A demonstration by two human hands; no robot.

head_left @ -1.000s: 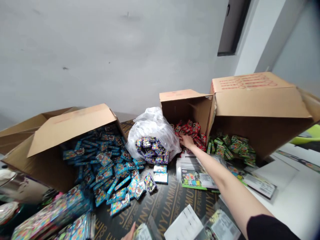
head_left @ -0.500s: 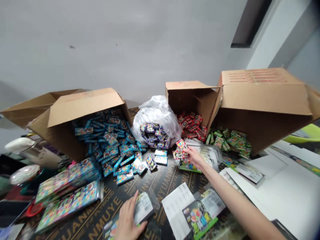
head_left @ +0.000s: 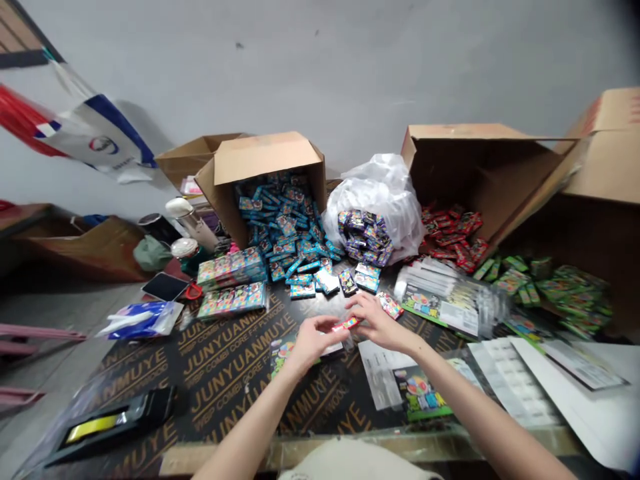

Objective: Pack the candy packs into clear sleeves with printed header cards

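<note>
From the head camera, a small red-and-yellow packet [head_left: 349, 323] sits between the person's two hands, well in front of the white plastic bag [head_left: 383, 207], its long axis running nearly crosswise and rising slightly to the right. The left hand [head_left: 313, 341] reaches its left end, closed to a narrow pinch; the right hand [head_left: 379, 321] curves in from the right with its fingers loosely bent, and whether it grips the packet cannot be told. Just beyond that hand, toward the bag, a pink-and-red packet [head_left: 389, 305] lies on the black printed plywood board [head_left: 235, 380]. Left of the bag, blue packets [head_left: 285, 227] spill from a tipped cardboard box [head_left: 265, 157]; purple packets [head_left: 363, 237] heap against the bag; red packets [head_left: 450, 230] and green packets [head_left: 570, 293] lie to its right. Compared with half a second earlier, the left hand has left the card it rested on and joined the right, and the view has swung left.
</note>
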